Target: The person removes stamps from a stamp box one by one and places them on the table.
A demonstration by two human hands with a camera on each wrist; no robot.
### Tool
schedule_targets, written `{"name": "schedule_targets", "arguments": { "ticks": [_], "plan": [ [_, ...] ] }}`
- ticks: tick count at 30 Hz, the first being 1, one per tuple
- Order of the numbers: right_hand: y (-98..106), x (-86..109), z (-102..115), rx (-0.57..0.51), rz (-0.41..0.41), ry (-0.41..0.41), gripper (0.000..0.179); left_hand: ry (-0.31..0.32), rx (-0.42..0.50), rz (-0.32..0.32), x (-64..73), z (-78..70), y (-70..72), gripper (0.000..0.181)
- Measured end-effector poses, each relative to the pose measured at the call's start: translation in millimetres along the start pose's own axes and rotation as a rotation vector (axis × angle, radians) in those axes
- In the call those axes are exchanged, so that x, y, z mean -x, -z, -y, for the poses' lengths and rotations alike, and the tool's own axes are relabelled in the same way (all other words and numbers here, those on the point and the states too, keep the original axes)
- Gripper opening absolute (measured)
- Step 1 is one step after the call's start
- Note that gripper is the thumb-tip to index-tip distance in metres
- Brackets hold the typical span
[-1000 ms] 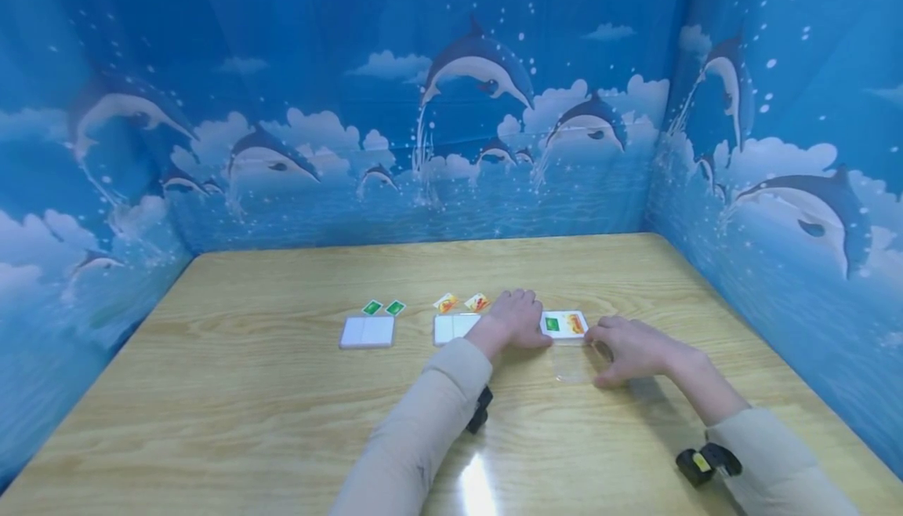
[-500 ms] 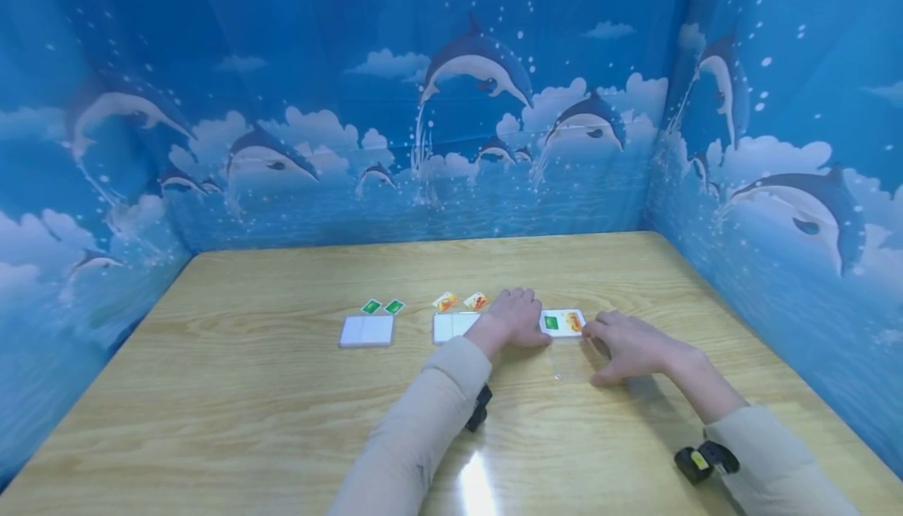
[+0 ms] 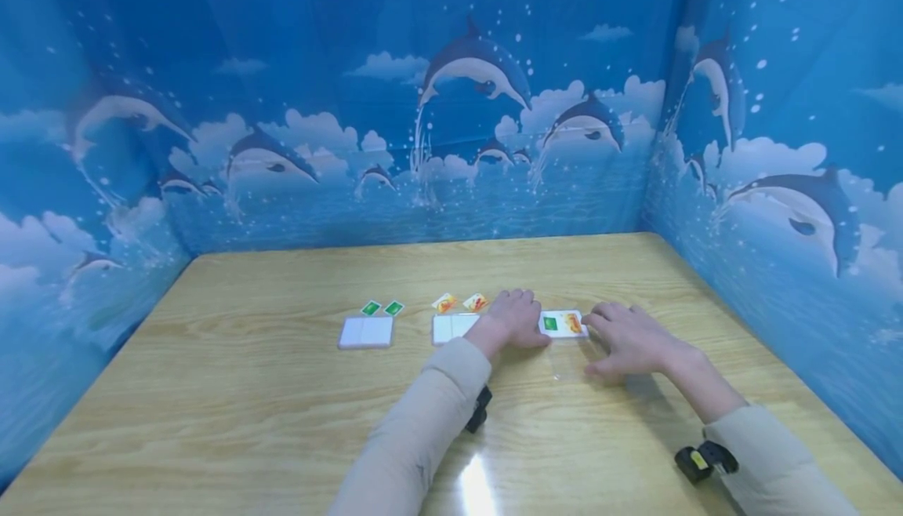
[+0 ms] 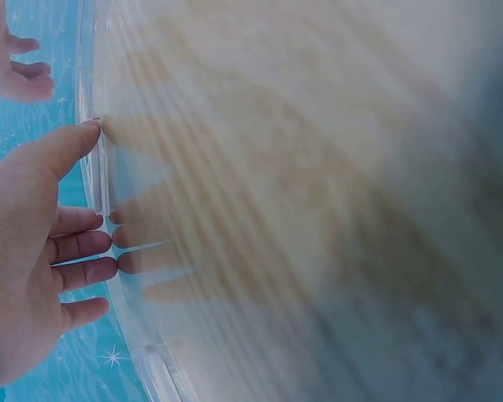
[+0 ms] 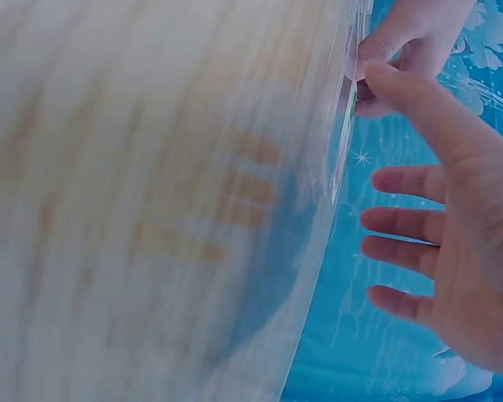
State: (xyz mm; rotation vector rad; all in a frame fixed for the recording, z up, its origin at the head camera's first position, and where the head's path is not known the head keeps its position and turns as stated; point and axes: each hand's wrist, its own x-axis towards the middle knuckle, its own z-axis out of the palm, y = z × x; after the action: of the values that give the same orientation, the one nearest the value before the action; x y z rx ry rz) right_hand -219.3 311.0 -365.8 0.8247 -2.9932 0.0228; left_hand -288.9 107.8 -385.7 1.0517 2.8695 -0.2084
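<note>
My left hand point(image 3: 515, 318) holds the left end of a flat white case point(image 3: 562, 335) between thumb and fingers in the head view. A green card point(image 3: 550, 324) and an orange picture card point(image 3: 573, 323) lie side by side in it. In the left wrist view, my left hand point(image 4: 33, 251) has its thumb and fingertips at the case's edges. A faint clear plastic flap point(image 3: 564, 361) lies in front of the case. My right hand point(image 3: 628, 339) hovers by the case's right end, fingers extended and apart; in the right wrist view this hand point(image 5: 461, 226) holds nothing.
Left of my left hand lies a second white case point(image 3: 451, 328), partly behind the wrist, with orange cards point(image 3: 445, 303) beyond it. Farther left is a third white case point(image 3: 365, 332) with green cards point(image 3: 393, 308) behind. A dolphin-print curtain point(image 3: 339, 108) surrounds the wooden table point(image 3: 247, 398).
My right hand has lifted slightly, its thumb and fingers drawing away from the case and clear flap. My left hand stays in place on the case.
</note>
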Motion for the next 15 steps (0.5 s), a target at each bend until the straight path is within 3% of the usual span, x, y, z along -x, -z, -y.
{"name": "schedule_targets", "arguments": {
  "ticks": [10, 15],
  "plan": [
    [2.6, -4.4, -4.8, 0.089, -0.161, 0.055, 0.064, 0.008, 0.002, -0.003, -0.1, -0.8, -1.4, 0.062],
    [3.2, -8.7, -8.5, 0.084, -0.18, 0.026, 0.059, 0.007, 0.002, 0.002, 0.0, -0.8, -1.5, 0.063]
  ]
}}
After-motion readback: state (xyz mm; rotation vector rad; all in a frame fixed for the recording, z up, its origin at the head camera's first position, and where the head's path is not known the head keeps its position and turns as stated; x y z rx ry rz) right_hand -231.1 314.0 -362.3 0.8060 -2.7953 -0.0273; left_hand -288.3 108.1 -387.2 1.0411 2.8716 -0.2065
